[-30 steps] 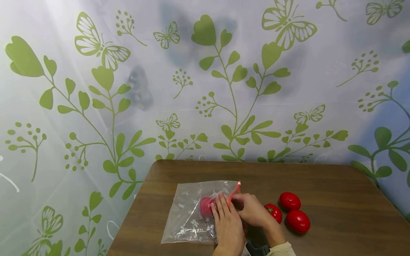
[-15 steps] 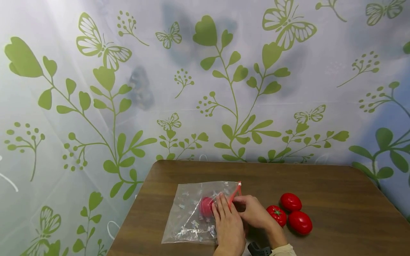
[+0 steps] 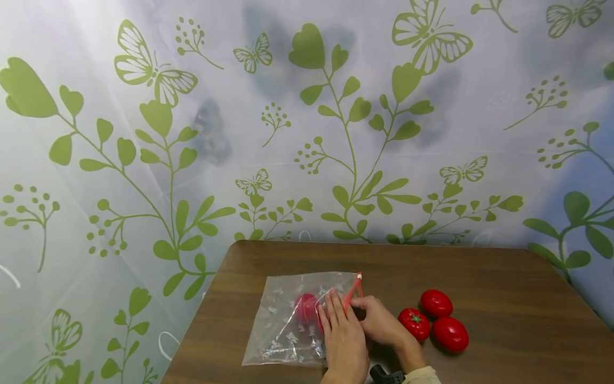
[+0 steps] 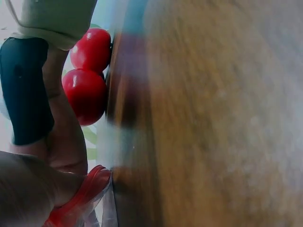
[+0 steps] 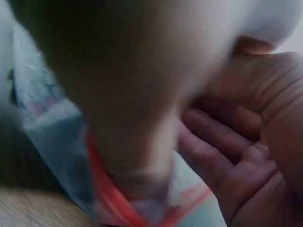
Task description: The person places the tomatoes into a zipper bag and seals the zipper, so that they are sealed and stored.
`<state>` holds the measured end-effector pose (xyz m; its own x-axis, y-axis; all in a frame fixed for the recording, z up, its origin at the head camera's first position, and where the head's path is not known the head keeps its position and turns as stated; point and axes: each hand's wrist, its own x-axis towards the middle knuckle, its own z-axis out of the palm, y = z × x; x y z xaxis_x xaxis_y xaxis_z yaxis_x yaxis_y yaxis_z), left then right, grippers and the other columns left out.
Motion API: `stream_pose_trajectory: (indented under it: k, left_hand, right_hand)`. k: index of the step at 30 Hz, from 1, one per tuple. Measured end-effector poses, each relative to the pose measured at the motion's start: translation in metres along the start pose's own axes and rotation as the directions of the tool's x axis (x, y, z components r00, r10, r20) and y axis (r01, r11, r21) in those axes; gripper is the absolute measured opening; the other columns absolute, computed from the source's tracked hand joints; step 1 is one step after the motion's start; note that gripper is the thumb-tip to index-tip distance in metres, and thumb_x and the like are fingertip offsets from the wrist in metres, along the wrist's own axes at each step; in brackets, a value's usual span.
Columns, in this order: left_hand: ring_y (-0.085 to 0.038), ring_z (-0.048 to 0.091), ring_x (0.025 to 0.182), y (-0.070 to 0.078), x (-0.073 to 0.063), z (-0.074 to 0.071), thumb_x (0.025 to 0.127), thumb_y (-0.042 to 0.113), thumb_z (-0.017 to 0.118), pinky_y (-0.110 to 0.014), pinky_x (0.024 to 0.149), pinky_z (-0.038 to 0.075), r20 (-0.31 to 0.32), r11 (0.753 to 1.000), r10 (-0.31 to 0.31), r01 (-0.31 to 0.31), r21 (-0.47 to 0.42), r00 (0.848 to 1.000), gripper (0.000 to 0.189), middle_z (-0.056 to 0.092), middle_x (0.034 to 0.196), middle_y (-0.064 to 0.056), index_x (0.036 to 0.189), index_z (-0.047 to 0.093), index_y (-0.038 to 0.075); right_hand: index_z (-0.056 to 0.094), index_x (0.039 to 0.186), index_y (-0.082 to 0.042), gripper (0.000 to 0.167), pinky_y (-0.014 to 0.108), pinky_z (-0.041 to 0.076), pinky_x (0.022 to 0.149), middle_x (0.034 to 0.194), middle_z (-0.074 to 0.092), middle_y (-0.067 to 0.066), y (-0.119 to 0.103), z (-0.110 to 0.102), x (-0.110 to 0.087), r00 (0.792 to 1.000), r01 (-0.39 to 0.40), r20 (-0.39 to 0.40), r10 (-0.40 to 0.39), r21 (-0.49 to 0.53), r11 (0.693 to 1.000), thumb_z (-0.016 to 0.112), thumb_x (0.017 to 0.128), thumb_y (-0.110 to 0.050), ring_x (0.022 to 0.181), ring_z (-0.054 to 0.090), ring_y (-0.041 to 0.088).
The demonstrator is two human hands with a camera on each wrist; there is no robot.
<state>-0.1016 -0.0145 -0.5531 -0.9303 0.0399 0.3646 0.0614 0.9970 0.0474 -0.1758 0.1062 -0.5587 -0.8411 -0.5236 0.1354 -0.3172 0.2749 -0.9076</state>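
Note:
A clear zip bag (image 3: 275, 341) with a red zip edge (image 3: 352, 293) lies flat on the table, mouth to the right. Inside is a round red tomato-like item (image 3: 306, 308), and a second red patch shows beside the left fingers. My left hand (image 3: 344, 341) rests straight fingers on the bag, its thumb (image 4: 38, 189) under the red edge, so the upper layer is held between them. At the mouth, my right hand (image 3: 384, 322) touches the red edge; its fingertips are hidden. In the right wrist view, the right hand's fingers (image 5: 213, 137) look bent.
A red tomato with a green top (image 3: 414, 324) sits right of the right hand. Beside it are two smooth red tomato-like items, one behind (image 3: 436, 303) and one nearer (image 3: 450, 334). The brown table (image 3: 518, 309) meets a leaf-patterned curtain (image 3: 268, 133) at the back.
The red item inside the bag has shifted slightly left, and more red shows behind it. My right hand has edged slightly downward. The green-topped tomato has moved slightly right and shows more fully.

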Motion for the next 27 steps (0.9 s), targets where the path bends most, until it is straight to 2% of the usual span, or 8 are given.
stream_pose_trajectory:
  k: [3,7,12,16,19,23,27]
  left_hand:
    - [-0.043,0.045,0.157,0.0,-0.001,-0.001,0.076,0.026,0.093,-0.061,0.126,0.039,-0.003,1.0,0.005,-0.005,-0.007,1.0,0.089,0.045,0.167,-0.031,0.151,0.056,-0.005]
    - [-0.044,0.041,0.16,0.0,0.0,-0.002,0.08,0.031,0.092,-0.062,0.128,0.036,0.036,1.0,0.011,-0.011,-0.003,0.999,0.088,0.041,0.169,-0.031,0.152,0.055,-0.005]
    - [-0.045,0.037,0.162,-0.002,0.001,-0.002,0.075,0.033,0.096,-0.064,0.129,0.032,0.091,1.0,0.025,-0.026,0.017,0.996,0.092,0.037,0.171,-0.032,0.151,0.059,-0.002]
    - [-0.046,0.037,0.162,-0.002,0.001,-0.002,0.073,0.033,0.098,-0.064,0.129,0.033,0.089,0.999,0.026,-0.029,0.03,0.996,0.094,0.037,0.171,-0.032,0.15,0.06,-0.003]
    - [-0.045,0.04,0.16,-0.001,0.001,-0.002,0.071,0.031,0.099,-0.064,0.129,0.034,0.061,0.999,0.018,-0.02,0.028,0.998,0.096,0.039,0.17,-0.032,0.151,0.058,-0.004]
    - [-0.044,0.041,0.159,-0.001,0.001,-0.001,0.066,0.028,0.101,-0.064,0.129,0.034,0.038,1.0,0.012,-0.013,0.02,0.999,0.102,0.041,0.168,-0.032,0.152,0.057,-0.005]
    - [-0.045,0.041,0.16,-0.001,0.0,-0.001,0.059,0.03,0.104,-0.063,0.129,0.034,0.038,1.0,0.011,-0.011,0.018,0.999,0.111,0.041,0.168,-0.032,0.152,0.056,-0.006]
  right_hand:
    - [0.081,0.126,-0.01,0.032,0.02,0.059,0.092,0.118,0.082,0.004,-0.001,-0.007,-0.003,1.0,0.014,0.028,-0.014,0.001,1.0,0.082,0.094,-0.008,0.101,0.074,0.006]
    - [0.078,0.133,-0.007,0.036,0.028,0.062,0.1,0.131,0.079,0.012,-0.009,-0.02,-0.008,0.999,-0.004,0.045,0.005,-0.027,1.0,0.082,0.098,-0.015,0.116,0.077,0.014]
    - [0.074,0.139,-0.004,0.043,0.042,0.063,0.102,0.14,0.074,0.019,-0.026,-0.04,-0.021,0.997,-0.059,0.052,0.06,-0.025,0.998,0.082,0.099,-0.016,0.126,0.075,0.035]
    - [0.072,0.141,-0.003,0.048,0.046,0.062,0.103,0.142,0.072,0.023,-0.042,-0.056,-0.032,0.998,-0.049,0.047,0.049,-0.006,0.999,0.083,0.099,-0.021,0.128,0.073,0.043]
    - [0.071,0.143,-0.006,0.051,0.042,0.062,0.104,0.143,0.072,0.021,-0.05,-0.067,-0.041,0.999,-0.042,0.032,0.043,-0.023,0.999,0.085,0.098,-0.027,0.129,0.074,0.034]
    - [0.071,0.144,-0.01,0.054,0.027,0.06,0.102,0.145,0.071,0.019,-0.057,-0.079,-0.054,0.998,-0.07,-0.002,0.07,-0.048,0.996,0.086,0.096,-0.031,0.13,0.073,0.024]
    - [0.07,0.144,-0.009,0.054,0.024,0.059,0.1,0.146,0.071,0.016,-0.061,-0.09,-0.07,0.997,-0.068,-0.039,0.067,-0.034,0.997,0.086,0.096,-0.028,0.133,0.072,0.024]
